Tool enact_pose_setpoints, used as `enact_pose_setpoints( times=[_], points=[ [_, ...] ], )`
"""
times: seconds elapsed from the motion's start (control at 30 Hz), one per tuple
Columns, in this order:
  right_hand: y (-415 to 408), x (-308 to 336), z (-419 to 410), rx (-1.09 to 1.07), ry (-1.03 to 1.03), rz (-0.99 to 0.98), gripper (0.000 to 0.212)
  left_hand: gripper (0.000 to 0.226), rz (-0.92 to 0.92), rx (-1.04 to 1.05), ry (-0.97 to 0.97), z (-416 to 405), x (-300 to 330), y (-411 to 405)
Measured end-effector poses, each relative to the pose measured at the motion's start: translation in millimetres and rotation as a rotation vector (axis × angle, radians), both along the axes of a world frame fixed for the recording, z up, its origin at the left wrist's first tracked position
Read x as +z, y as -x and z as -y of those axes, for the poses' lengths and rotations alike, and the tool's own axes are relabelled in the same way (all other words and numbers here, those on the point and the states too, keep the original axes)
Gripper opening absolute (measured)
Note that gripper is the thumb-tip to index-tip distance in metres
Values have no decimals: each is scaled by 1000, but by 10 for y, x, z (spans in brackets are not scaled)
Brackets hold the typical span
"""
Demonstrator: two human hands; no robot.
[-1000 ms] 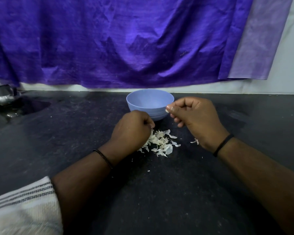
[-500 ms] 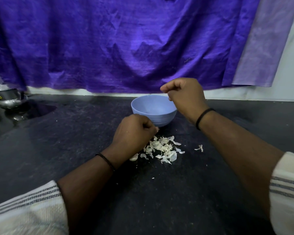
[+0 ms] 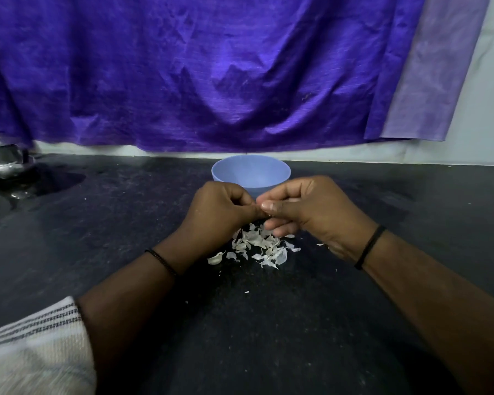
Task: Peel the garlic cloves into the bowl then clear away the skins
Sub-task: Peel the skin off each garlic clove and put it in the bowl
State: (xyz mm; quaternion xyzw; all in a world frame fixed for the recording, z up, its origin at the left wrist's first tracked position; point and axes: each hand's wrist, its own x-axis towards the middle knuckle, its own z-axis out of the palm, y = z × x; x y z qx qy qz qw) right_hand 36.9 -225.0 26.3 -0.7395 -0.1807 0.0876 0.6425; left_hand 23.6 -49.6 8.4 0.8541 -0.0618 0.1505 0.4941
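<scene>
In the head view, the left hand (image 3: 220, 208) and the right hand (image 3: 303, 208) are brought together above the dark counter (image 3: 268, 337), fingertips touching. The left hand's fingers are curled tight, and the right hand's thumb and forefinger are pinched against them. Whatever is held between them is hidden, so it cannot be told whether a garlic clove is gripped.

A pile of pale garlic skins (image 3: 257, 246) is spread on the counter just below and toward the person from both hands, partly covered by the right hand's lower fingers. A few stray flakes lie further toward the person.

The blue bowl (image 3: 251, 172) is set just beyond the hands, its near wall hidden behind them; its contents cannot be seen. A steel vessel (image 3: 2, 162) stands well to the left of the left hand. A purple cloth (image 3: 211, 75) is hung behind the bowl.
</scene>
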Motion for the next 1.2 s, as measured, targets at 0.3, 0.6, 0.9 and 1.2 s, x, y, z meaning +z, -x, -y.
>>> enact_pose_setpoints(
  times=[0.3, 0.6, 0.9, 1.2],
  points=[
    [-43, -19, 115, -180, 261, 269, 7, 22, -5, -7, 168, -36, 45, -13],
    [22, -44, 21, 59, 99, 84, 24, 18, 133, -97, -100, 37, -70, 36],
    [-70, 10, 171, 112, 224, 156, 19, 11, -61, -187, 197, -49, 72, 63],
    [-105, -6, 226, -45, 686, 544, 20, 17, 17, -17, -6, -100, 35, 21]
  ],
)
